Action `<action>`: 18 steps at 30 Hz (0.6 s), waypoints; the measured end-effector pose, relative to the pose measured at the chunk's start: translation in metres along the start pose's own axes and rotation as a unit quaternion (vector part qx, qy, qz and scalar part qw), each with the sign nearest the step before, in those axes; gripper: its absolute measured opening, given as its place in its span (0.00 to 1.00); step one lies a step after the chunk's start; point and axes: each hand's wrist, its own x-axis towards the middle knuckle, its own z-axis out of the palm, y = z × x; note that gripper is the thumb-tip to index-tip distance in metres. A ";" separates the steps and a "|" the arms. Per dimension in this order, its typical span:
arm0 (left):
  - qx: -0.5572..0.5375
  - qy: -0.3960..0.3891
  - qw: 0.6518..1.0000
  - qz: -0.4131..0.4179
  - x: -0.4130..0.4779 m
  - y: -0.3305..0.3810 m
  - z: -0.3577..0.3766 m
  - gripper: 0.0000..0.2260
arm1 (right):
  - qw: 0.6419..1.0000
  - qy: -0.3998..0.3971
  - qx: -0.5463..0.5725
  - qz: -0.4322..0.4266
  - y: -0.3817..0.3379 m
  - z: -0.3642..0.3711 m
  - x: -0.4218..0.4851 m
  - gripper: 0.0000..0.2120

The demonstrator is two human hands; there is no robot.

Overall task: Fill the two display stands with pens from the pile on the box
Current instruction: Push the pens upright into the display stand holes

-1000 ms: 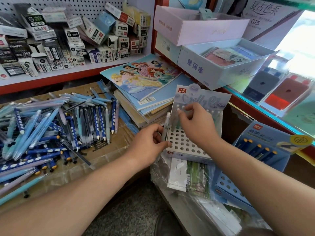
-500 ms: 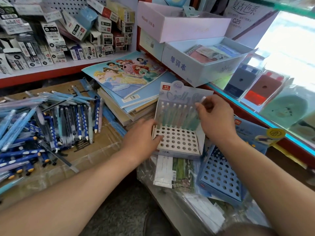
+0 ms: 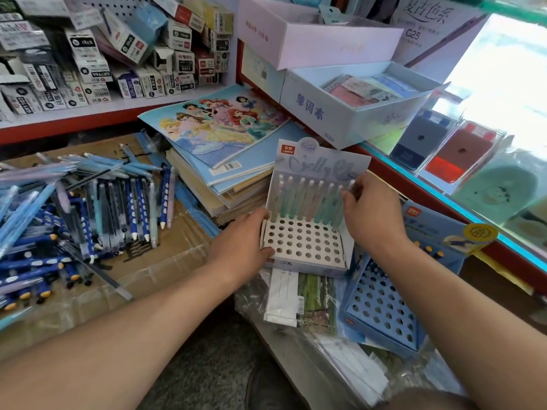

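Scene is bright overall. Daylight enters from the upper right, where the glass (image 3: 509, 84) is blown out to white and detail is lost. Light is diffuse and shadows are soft, darkest beneath the shelf (image 3: 88, 125) and on the floor (image 3: 207, 365). The stand (image 3: 305, 244) is evenly lit, its white face clean. Wide-angle distortion is marked: the shelf line bows, and the forearms (image 3: 118, 335) at the bottom edge look stretched. The centre is reasonably sharp. Pens (image 3: 88, 208) at the left edge smear slightly. Print on the boxes (image 3: 97, 69) is soft and only partly legible. Colours are washed and bluish.
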 end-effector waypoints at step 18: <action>0.011 0.010 1.000 0.006 -0.001 -0.004 0.005 0.28 | 0.993 -0.062 -0.093 0.026 0.004 0.020 0.006 0.10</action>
